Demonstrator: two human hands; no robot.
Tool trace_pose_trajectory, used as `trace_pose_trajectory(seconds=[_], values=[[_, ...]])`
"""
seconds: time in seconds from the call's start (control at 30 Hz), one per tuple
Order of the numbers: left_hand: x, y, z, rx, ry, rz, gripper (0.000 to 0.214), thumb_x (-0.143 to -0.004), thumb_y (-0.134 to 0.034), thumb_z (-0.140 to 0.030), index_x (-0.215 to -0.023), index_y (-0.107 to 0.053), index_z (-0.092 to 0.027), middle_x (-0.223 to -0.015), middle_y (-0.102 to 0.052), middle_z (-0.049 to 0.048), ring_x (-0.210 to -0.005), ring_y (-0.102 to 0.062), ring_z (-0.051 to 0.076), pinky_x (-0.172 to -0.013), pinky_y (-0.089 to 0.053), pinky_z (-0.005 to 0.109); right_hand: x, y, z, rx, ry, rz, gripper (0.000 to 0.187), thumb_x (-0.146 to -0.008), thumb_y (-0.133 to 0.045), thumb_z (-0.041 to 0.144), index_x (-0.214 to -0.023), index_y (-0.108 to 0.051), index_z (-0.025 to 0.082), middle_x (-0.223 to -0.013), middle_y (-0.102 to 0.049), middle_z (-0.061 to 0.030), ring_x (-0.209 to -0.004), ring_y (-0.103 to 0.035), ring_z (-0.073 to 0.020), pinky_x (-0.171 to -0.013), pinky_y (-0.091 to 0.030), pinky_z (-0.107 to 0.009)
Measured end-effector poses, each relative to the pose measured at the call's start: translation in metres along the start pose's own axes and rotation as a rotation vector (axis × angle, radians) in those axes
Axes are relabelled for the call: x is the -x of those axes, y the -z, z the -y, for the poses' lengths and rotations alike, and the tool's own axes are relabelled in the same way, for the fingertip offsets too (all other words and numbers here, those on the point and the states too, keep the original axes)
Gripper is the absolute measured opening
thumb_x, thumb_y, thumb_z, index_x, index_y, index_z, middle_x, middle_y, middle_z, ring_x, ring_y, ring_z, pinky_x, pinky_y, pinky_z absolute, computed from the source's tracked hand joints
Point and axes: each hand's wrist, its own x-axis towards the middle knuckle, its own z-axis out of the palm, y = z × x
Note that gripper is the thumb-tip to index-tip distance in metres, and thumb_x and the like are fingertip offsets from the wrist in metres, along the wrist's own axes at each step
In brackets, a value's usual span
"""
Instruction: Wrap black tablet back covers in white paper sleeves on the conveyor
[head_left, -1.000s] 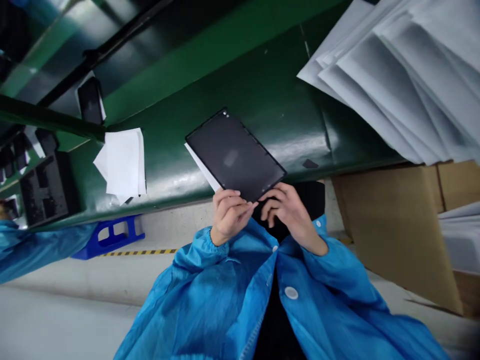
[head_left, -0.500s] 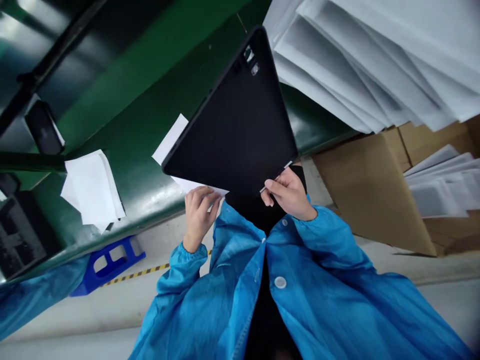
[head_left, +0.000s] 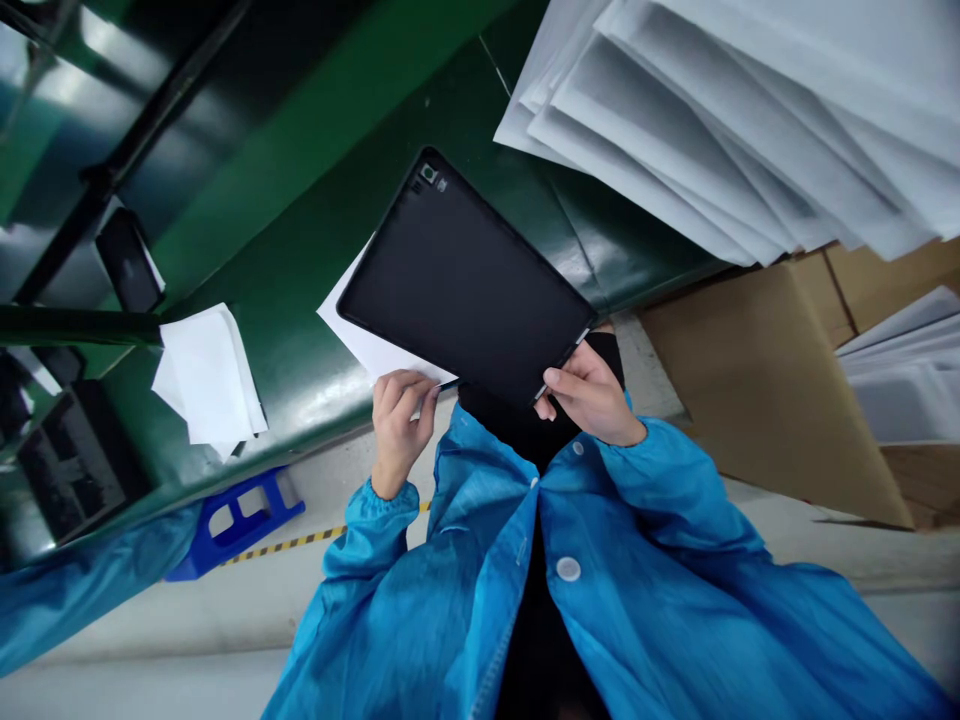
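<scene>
A flat black tablet back cover (head_left: pixel 465 280) with a raised rim and a small cutout at its far corner slants over the bench in front of me. My right hand (head_left: pixel 596 395) is closed on its near right edge, thumb on top. Beneath the cover lies a white sheet of paper (head_left: pixel 382 350), partly hidden by it. The sheet's near corner is pinched between the thumb and fingers of my left hand (head_left: pixel 401 425).
Several white sheets (head_left: pixel 214 380) lie on the green bench (head_left: pixel 292 370) at left. White flat pouches (head_left: pixel 690 130) are piled at upper right, above an open cardboard box (head_left: pixel 772 390). A blue stool (head_left: pixel 247 520) stands below the bench. At far left is another person's blue sleeve (head_left: pixel 97 580).
The tablet back cover has tipped down flatter toward the bench and the paper, its far corner moving left and lower. Both hands keep their holds.
</scene>
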Motion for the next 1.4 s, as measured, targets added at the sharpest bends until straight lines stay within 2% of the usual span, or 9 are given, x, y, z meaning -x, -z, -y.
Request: trace_pose_trajectory(seconds=[0.2,0.33,0.43,0.53,0.7,0.87,1.1,1.27,1.4], values=[[-0.005,0.01,0.007,0.046,0.226,-0.137,0.014,-0.099,-0.074,-0.02,-0.085,-0.072,-0.02,-0.082,-0.07,0.0023,-0.076,-0.065,0.016,-0.069,-0.051,0.029,0.004,0.003,0.002,0.01,-0.002,-0.002,0.056,-0.086,-0.088,0.048,-0.124,-0.054,0.026,-0.071,-0.07,0.0065,-0.048,-0.065,-0.0159,-0.042,-0.046,-0.026],[-0.008,0.013,0.012,0.15,0.416,-0.183,0.029,-0.092,-0.081,-0.031,-0.071,-0.063,-0.02,-0.067,-0.059,-0.0022,-0.061,-0.054,0.012,-0.058,-0.044,0.025,0.007,0.007,0.003,0.022,-0.009,-0.009,0.05,-0.085,-0.089,0.045,-0.119,-0.058,0.025,-0.072,-0.071,0.0053,-0.048,-0.066,-0.0163,-0.041,-0.046,-0.026],[-0.012,0.013,0.015,0.277,0.512,-0.158,0.038,-0.089,-0.084,-0.038,-0.068,-0.059,-0.02,-0.064,-0.059,-0.003,-0.056,-0.05,0.01,-0.054,-0.04,0.023,0.009,0.01,0.003,0.026,-0.03,-0.028,0.051,-0.083,-0.09,0.044,-0.119,-0.059,0.025,-0.071,-0.071,0.005,-0.048,-0.067,-0.0168,-0.041,-0.047,-0.027],[-0.015,0.013,0.017,0.358,0.565,-0.117,0.04,-0.09,-0.083,-0.047,-0.069,-0.064,-0.019,-0.062,-0.061,-0.0018,-0.054,-0.048,0.01,-0.052,-0.039,0.023,0.011,0.012,0.003,0.038,-0.047,-0.05,0.055,-0.082,-0.09,0.043,-0.123,-0.059,0.025,-0.069,-0.071,0.005,-0.048,-0.067,-0.0177,-0.042,-0.048,-0.027],[-0.02,0.018,0.021,0.417,0.64,-0.03,0.048,-0.094,-0.074,-0.063,-0.076,-0.07,-0.019,-0.067,-0.067,0.0021,-0.06,-0.056,0.013,-0.058,-0.046,0.025,0.013,0.016,-0.001,0.099,-0.025,-0.076,0.05,-0.084,-0.088,0.042,-0.123,-0.061,0.026,-0.066,-0.07,0.0053,-0.048,-0.067,-0.0189,-0.043,-0.05,-0.029],[-0.028,0.02,0.017,0.4,0.65,0.013,0.041,-0.095,-0.074,-0.056,-0.08,-0.069,-0.019,-0.067,-0.065,0.001,-0.061,-0.056,0.012,-0.059,-0.045,0.024,0.017,0.025,-0.006,0.275,0.037,-0.15,0.047,-0.085,-0.086,0.046,-0.121,-0.063,0.025,-0.067,-0.071,0.0033,-0.051,-0.068,-0.0211,-0.047,-0.056,-0.033],[-0.039,0.007,0.011,0.362,0.613,-0.05,0.036,-0.101,-0.067,-0.048,-0.08,-0.056,-0.021,-0.06,-0.048,-0.0058,-0.052,-0.043,0.008,-0.05,-0.032,0.021,0.027,0.028,-0.01,0.444,0.057,-0.202,0.045,-0.088,-0.085,0.053,-0.118,-0.065,0.026,-0.073,-0.074,-0.0001,-0.056,-0.071,-0.0222,-0.054,-0.061,-0.036],[-0.045,0.004,0.01,0.273,0.497,-0.055,0.032,-0.104,-0.063,-0.042,-0.081,-0.054,-0.021,-0.059,-0.048,-0.0071,-0.049,-0.042,0.008,-0.05,-0.031,0.021,0.032,0.024,-0.009,0.516,0.051,-0.126,0.047,-0.088,-0.086,0.053,-0.122,-0.069,0.025,-0.075,-0.075,-0.0007,-0.054,-0.069,-0.0204,-0.05,-0.06,-0.034],[-0.048,0.008,-0.003,0.192,0.368,0.05,0.026,-0.106,-0.06,-0.035,-0.084,-0.056,-0.021,-0.058,-0.048,-0.0075,-0.049,-0.043,0.008,-0.052,-0.033,0.021,0.03,0.018,-0.01,0.471,0.023,-0.065,0.046,-0.09,-0.084,0.054,-0.122,-0.07,0.025,-0.076,-0.076,-0.0012,-0.054,-0.069,-0.0196,-0.05,-0.06,-0.033]])
